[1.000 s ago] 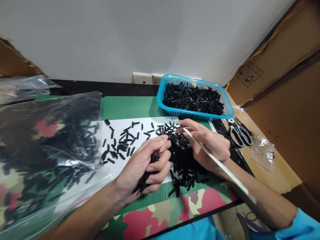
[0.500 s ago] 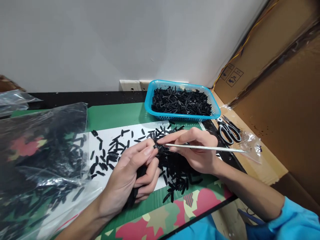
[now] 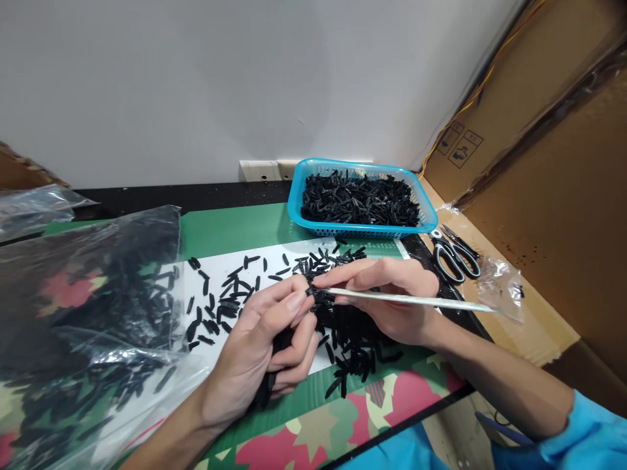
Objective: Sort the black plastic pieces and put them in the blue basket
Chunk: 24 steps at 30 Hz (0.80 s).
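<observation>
My left hand [image 3: 274,339] is closed around several small black strips, and their dark ends show below my palm. Between its thumb and index finger it pinches one black strip [image 3: 310,292]. My right hand [image 3: 386,297] grips a thin silvery-white stick [image 3: 421,299], held nearly level, with its tip at the pinched strip. The stick's exact kind I cannot make out. My right index fingertip comes close to that strip too. Below both hands lies a loose pile of black strips [image 3: 353,333] on a white sheet [image 3: 220,258], partly hidden by my right hand.
A blue plastic basket [image 3: 294,212] full of black strips stands at the back. Clear plastic bags [image 3: 117,313] with black strips lie at left. Black-handled scissors [image 3: 450,260] and a small clear bag [image 3: 499,287] rest on cardboard at right. A cardboard box [image 3: 548,170] walls the right side.
The whole view has shifted slightly, so things appear a little further right. The stick's outer end has tipped slightly lower. Both hands keep the same hold.
</observation>
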Available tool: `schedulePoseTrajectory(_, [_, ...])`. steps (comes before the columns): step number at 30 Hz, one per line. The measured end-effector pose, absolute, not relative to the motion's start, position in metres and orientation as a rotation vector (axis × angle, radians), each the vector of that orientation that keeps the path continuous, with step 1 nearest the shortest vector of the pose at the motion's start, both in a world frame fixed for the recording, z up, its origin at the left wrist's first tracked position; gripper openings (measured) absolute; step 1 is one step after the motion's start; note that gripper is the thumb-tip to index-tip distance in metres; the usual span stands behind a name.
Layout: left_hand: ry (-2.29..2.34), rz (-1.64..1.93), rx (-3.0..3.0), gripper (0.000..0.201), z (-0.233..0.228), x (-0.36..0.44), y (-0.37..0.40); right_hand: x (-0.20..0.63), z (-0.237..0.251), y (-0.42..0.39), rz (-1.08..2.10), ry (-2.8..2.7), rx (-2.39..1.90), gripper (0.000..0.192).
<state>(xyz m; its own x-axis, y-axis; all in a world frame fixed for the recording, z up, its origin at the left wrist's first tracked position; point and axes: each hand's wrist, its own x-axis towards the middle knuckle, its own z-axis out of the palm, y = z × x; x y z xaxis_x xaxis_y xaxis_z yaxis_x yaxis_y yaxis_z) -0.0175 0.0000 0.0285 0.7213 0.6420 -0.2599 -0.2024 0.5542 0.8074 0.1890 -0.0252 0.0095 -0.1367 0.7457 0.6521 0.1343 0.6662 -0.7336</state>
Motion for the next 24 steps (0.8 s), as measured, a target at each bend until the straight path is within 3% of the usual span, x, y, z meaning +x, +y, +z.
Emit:
schedulePoseTrajectory(7, [0.643,0.531,0.873,0.038,0.028,-0.019,-0.001,0.192,0.006,-0.024,0.460,-1.844,-0.714,0.018])
schedulePoseTrajectory(10, [0.638,0.519,0.838,0.036,0.026,-0.017,0.000,0.190,0.005,-0.027,0.238,-1.888,-0.709,0.017])
schedulePoseTrajectory(15, [0.636,0.479,0.713,0.033,0.024,-0.013,0.000,0.177,0.007,-0.034,0.063,-1.930,-0.908,0.026])
schedulePoseTrajectory(22, [0.638,0.433,0.621,0.040,0.020,-0.009,-0.005,0.192,-0.008,-0.022,-0.315,-2.029,-0.926,0.024])
schedulePoseTrajectory(24, [0.622,0.444,0.677,0.041,0.020,-0.008,-0.005,0.200,-0.011,-0.015,-0.300,-2.000,-0.969,0.023])
